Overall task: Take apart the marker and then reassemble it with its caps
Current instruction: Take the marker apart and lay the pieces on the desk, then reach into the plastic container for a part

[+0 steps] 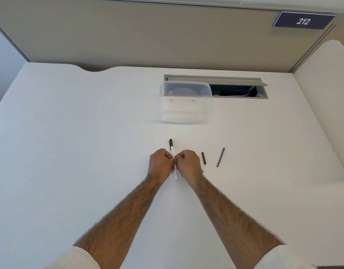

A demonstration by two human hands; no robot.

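A: Where is the marker?

B: The marker [173, 158] is over the middle of the white desk [89, 133], pinched between both hands. Its white barrel runs roughly away from the person, with a black cap on the far end. The near end pokes out below the hands.

A: How are the hands set?

B: The left hand [160, 164] and the right hand [188, 164] are both curled into loose fists, knuckles up, fingertips closed on the barrel from either side. They nearly touch at the middle of the barrel. I cannot tell whether the barrel rests on the desk or is lifted just off it.

A: Any loose parts?

B: 2 pieces lie on the desk to the right of the right hand. A short black cap [203, 158] lies just beside that hand. A longer, thin dark rod [220, 157], perhaps the ink core, lies a little further right, tilted slightly. Neither touches the other.

A: What else is on the desk?

B: A clear plastic container [185, 101], turned upside down as far as I can tell, sits well beyond the hands. Behind it is an open cable hatch [235, 90] set into the desk. A sign [303, 20] reading 212 hangs on the partition at the upper right.
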